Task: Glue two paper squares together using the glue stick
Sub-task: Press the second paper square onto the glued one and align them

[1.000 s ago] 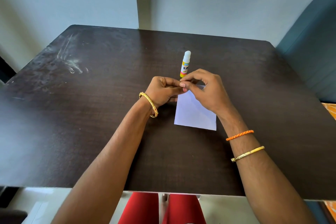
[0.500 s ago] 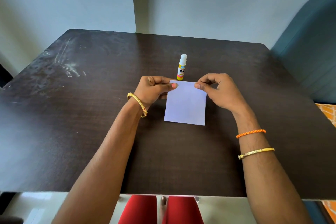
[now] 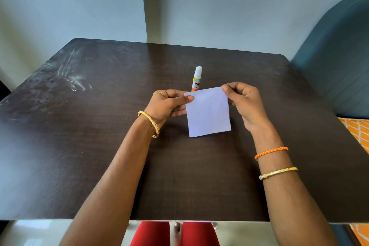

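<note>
A pale lilac paper square (image 3: 208,113) hangs upright above the middle of the dark table (image 3: 99,126), tilted slightly. My left hand (image 3: 169,104) pinches its top left corner between thumb and fingers. My right hand (image 3: 244,102) pinches the top right corner. Only one sheet face shows; I cannot tell whether a second square lies behind it. A glue stick (image 3: 197,79) with a white cap and yellow label stands upright on the table just behind the paper, capped and untouched.
A teal chair back (image 3: 339,62) stands at the table's right side. Pale walls rise behind the far edge. White smears (image 3: 73,80) mark the table's left part. Red-clad knees (image 3: 173,233) show below the near edge.
The two hands, together at the paper's top a second ago, have spread to its two upper corners. The paper has come up off the table and tilted.
</note>
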